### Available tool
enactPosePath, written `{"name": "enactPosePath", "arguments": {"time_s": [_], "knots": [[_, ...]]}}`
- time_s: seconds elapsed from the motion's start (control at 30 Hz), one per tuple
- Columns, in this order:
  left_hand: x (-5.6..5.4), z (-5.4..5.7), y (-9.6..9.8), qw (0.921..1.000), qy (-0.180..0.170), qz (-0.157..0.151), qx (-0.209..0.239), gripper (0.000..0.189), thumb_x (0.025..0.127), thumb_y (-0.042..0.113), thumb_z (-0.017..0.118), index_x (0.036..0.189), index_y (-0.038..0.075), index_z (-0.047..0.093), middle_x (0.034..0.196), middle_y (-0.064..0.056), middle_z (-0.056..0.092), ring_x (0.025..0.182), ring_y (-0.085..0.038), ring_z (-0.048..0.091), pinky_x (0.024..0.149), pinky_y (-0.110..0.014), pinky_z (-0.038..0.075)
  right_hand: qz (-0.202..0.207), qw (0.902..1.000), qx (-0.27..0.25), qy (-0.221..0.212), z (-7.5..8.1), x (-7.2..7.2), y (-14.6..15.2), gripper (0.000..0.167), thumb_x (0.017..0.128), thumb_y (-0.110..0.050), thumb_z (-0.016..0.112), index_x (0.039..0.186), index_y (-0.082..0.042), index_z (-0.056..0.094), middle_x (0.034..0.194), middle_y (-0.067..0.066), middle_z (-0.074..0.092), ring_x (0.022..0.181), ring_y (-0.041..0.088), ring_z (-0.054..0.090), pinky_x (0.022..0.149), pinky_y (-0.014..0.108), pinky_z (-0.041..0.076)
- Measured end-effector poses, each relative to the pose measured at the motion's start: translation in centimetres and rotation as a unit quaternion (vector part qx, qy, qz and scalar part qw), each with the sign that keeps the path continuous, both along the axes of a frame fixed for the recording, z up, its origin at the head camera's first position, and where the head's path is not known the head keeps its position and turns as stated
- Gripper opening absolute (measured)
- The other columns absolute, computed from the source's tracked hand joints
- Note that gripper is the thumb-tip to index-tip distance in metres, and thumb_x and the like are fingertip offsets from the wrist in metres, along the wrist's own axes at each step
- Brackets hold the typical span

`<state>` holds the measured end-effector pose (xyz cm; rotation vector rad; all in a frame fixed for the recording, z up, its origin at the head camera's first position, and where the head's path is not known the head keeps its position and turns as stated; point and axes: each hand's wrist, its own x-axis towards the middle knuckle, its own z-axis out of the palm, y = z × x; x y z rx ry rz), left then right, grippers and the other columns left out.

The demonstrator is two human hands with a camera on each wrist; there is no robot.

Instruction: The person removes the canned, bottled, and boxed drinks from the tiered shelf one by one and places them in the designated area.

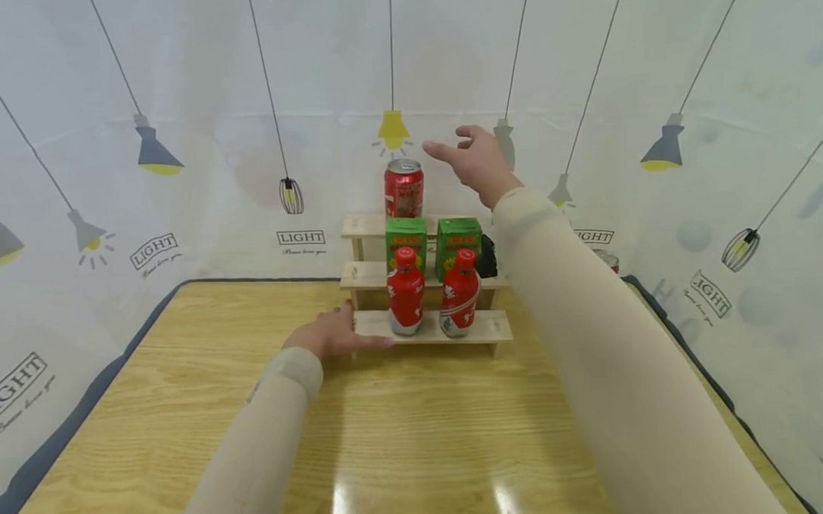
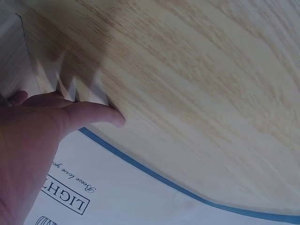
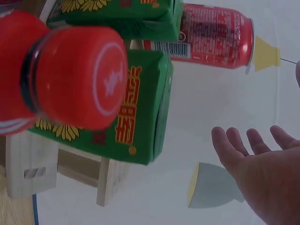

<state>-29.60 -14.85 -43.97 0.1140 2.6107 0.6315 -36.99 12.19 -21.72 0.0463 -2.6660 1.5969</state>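
A three-tier wooden display rack stands at the table's back. My left hand holds the left end of its lowest tier, thumb along the front edge. My right hand hovers up and right of a red can on the top tier, fingers parted around nothing. Two green drink cartons stand on the middle tier, with two red bottles on the lowest. In the right wrist view the right hand is apart from the can and the cartons.
A black object sits beside the right carton, partly behind my right sleeve. Another can peeks out past that sleeve at the back right. White cloth printed with lamps hangs behind the wooden table, which has a dark blue edge.
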Motion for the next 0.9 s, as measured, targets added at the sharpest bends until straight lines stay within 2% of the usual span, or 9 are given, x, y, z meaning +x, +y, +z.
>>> {"name": "enactPosePath", "arguments": {"time_s": [0.3,0.53,0.63,0.8,0.9], "knots": [[-0.2,0.1,-0.3,1.0000,0.006,0.000,-0.002,0.152,0.061,0.106,0.059,0.171,0.011,0.016,0.175,-0.022,0.030,0.158,-0.049,0.034,0.126,-0.070,0.034,0.015,0.9994,-0.017,-0.026,-1.4,-0.8,-3.3,0.089,0.098,-0.054,0.073,0.168,-0.022,0.030,0.172,0.005,0.037,0.149,0.027,0.051,0.123,0.043,0.048],[-0.1,0.1,-0.6,0.9997,0.017,-0.010,-0.012,0.152,0.063,0.106,0.057,0.171,0.007,0.016,0.173,-0.025,0.032,0.157,-0.049,0.036,0.126,-0.068,0.036,0.016,0.9982,-0.031,-0.048,-2.2,-0.9,-5.3,0.088,0.098,-0.047,0.075,0.168,-0.017,0.030,0.168,0.006,0.043,0.145,0.027,0.053,0.121,0.043,0.049],[-0.2,0.2,-0.6,0.9997,0.018,-0.011,-0.009,0.151,0.064,0.106,0.057,0.170,0.007,0.016,0.172,-0.025,0.032,0.156,-0.049,0.037,0.125,-0.068,0.036,0.021,0.9978,-0.040,-0.049,-2.5,-0.8,-5.8,0.080,0.098,-0.042,0.077,0.163,-0.014,0.039,0.161,0.007,0.052,0.140,0.025,0.055,0.119,0.044,0.051],[-0.2,0.2,-0.6,0.9998,0.014,-0.012,-0.006,0.152,0.063,0.107,0.057,0.171,0.008,0.016,0.174,-0.023,0.031,0.157,-0.049,0.036,0.125,-0.069,0.036,0.028,0.9955,-0.078,-0.046,-2.9,-0.5,-6.2,0.063,0.099,-0.032,0.077,0.152,-0.011,0.051,0.148,0.009,0.062,0.127,0.025,0.060,0.114,0.047,0.053],[-0.2,0.3,-0.6,0.9999,0.011,-0.008,-0.006,0.153,0.062,0.107,0.057,0.171,0.010,0.015,0.175,-0.022,0.029,0.158,-0.048,0.035,0.126,-0.069,0.034,0.019,0.9926,-0.110,-0.047,-3.1,-0.7,-6.3,0.066,0.098,-0.029,0.078,0.156,-0.015,0.049,0.150,0.007,0.061,0.130,0.025,0.060,0.115,0.049,0.052]]}}
